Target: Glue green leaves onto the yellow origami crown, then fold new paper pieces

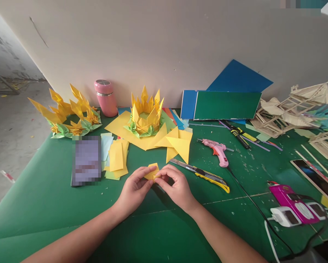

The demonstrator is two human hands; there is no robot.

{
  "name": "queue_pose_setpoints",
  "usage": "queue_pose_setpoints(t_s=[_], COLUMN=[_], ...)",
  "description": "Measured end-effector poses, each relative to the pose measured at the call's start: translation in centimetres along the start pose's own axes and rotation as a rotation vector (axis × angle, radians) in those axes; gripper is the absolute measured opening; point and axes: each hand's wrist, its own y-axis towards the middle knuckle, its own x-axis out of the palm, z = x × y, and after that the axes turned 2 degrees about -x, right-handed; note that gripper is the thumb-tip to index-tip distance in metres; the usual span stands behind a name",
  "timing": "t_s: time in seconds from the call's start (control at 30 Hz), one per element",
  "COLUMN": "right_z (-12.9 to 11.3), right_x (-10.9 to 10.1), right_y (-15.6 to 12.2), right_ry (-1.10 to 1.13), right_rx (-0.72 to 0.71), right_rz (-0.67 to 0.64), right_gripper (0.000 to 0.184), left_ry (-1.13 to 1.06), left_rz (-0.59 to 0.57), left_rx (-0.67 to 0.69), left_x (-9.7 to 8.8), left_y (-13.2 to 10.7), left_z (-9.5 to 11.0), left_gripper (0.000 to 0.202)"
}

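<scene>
A small folded piece of yellow paper (pixel 152 172) is held between my two hands above the green tabletop. My left hand (pixel 135 186) pinches its left side between thumb and fingers. My right hand (pixel 176 184) grips its lower right corner with thumb and forefinger. Just beyond my hands lie loose yellow paper sheets (pixel 180 142), and a stack of yellow paper slips (pixel 116 157) is to the left. A yellow-handled utility knife (pixel 202 171) rests to the right of my right hand, its blade end pointing left.
Two yellow paper crowns with green leaves, one at left (pixel 70 113) and one centre (pixel 146 117), stand near a pink cup (pixel 106 98). A tablet (pixel 86 160) lies left. Rightward are a pink glue gun (pixel 217 149) with its cord, a power strip (pixel 295 204) and a phone (pixel 315 179).
</scene>
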Motion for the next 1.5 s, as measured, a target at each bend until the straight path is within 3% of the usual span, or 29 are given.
queue_pose_setpoints(t_s=[0.3,0.63,1.03,1.3,1.5], right_z=[-0.4,0.2,0.5,0.3,-0.1], right_x=[-0.1,-0.2,-0.1,0.2,0.3], right_y=[0.2,0.0,-0.1,-0.1,0.0], right_ry=[-0.020,-0.032,-0.064,-0.124,-0.107], right_rx=[-0.051,-0.063,-0.002,-0.100,-0.055], right_rz=[0.011,-0.013,-0.049,0.018,0.035], right_gripper=[0.010,0.014,0.014,0.012,0.009], left_ry=[0.016,0.108,0.051,0.047,0.000], left_rz=[0.107,0.079,0.008,0.009,0.008], left_rx=[0.072,0.132,0.049,0.005,-0.050], left_x=[0.1,0.2,0.1,-0.2,-0.1], left_y=[0.0,-0.3,-0.1,0.1,0.1], left_z=[-0.1,-0.1,-0.3,-0.1,-0.2], left_gripper=[0.033,0.027,0.028,0.033,0.037])
